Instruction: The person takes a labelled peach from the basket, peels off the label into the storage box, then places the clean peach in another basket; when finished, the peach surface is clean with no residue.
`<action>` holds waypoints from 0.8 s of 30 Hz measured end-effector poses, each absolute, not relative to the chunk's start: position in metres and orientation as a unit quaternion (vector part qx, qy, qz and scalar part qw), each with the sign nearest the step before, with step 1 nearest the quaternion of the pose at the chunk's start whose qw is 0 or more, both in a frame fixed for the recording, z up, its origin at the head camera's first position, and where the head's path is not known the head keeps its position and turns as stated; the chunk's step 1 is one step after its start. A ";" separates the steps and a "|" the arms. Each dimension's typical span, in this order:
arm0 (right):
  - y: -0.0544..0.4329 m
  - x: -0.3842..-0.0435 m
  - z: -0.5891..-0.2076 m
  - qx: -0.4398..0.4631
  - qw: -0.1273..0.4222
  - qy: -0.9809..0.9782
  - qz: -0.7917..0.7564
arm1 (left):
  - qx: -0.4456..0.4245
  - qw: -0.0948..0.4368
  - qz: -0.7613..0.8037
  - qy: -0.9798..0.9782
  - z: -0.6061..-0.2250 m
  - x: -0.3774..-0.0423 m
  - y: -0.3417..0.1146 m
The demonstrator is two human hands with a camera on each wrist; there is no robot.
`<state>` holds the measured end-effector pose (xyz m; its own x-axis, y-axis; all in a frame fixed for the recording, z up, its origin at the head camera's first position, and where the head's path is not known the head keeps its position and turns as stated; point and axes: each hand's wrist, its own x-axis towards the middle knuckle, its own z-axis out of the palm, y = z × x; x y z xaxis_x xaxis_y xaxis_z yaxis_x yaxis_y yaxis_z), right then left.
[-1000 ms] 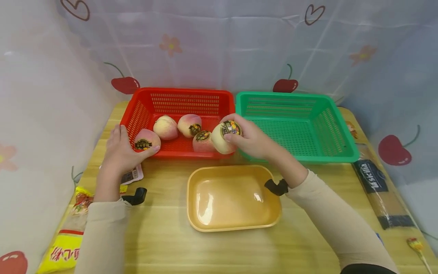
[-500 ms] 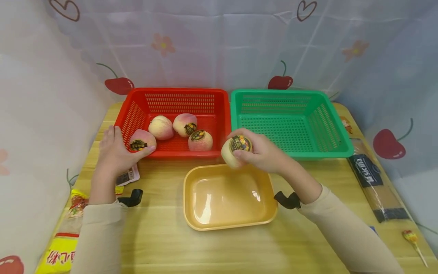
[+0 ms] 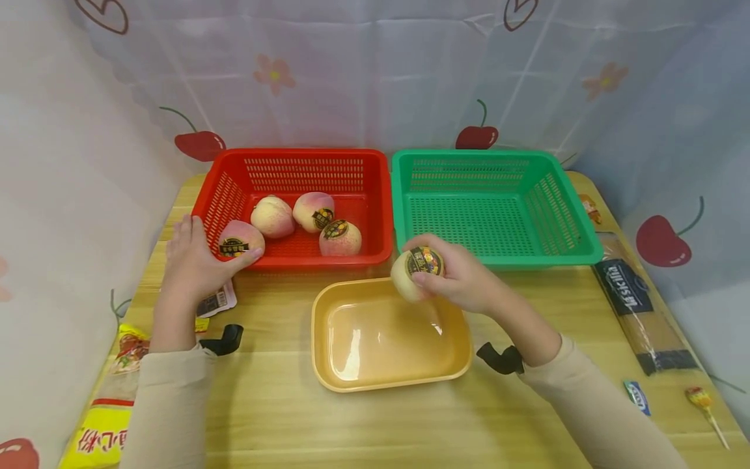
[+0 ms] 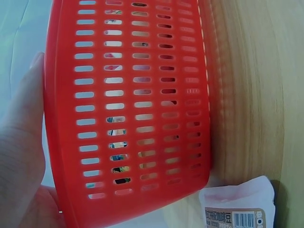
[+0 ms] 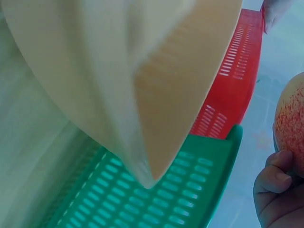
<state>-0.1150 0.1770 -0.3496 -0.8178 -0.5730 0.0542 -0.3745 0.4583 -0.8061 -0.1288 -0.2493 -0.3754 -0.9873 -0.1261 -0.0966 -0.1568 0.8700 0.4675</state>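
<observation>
My right hand [image 3: 459, 277] grips a peach [image 3: 405, 279] with a black fruit sticker, holding it over the back right part of the tan tray [image 3: 381, 342]. In the right wrist view the fingers [image 5: 274, 179] curl against the peach's red-speckled side. My left hand [image 3: 196, 264] rests on the front left corner of the red basket [image 3: 316, 262], its fingers lying along the left rim and its thumb over the front rim. Beside that thumb lies a stickered peach [image 3: 240, 240]. Several peaches, one of them pale [image 3: 273, 217], lie in the red basket.
A green basket [image 3: 498, 260] adjoins the red one on the right. A pasta packet [image 3: 644, 306], a lollipop [image 3: 700, 398] and a small blue-green wrapper [image 3: 637, 397] lie at the right. A yellow bag [image 3: 105, 417] and a small packet [image 3: 218, 301] lie at the left.
My right hand has lifted the peach out from the red basket's front right corner and brought it forward and right over the tan tray. The left hand stays on the basket's corner.
</observation>
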 end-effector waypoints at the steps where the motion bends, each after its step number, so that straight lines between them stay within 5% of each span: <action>1: 0.177 -0.114 -0.351 -0.278 0.115 0.843 -0.445 | -0.073 0.028 0.244 0.967 -0.376 -0.128 -0.249; 15: 0.181 -0.098 -0.368 -0.302 0.098 0.817 -0.482 | -0.008 -0.084 0.248 0.965 -0.362 -0.116 -0.220; 24: 0.180 -0.094 -0.370 -0.311 0.096 0.827 -0.459 | 0.207 -0.110 0.381 0.894 -0.339 -0.094 -0.138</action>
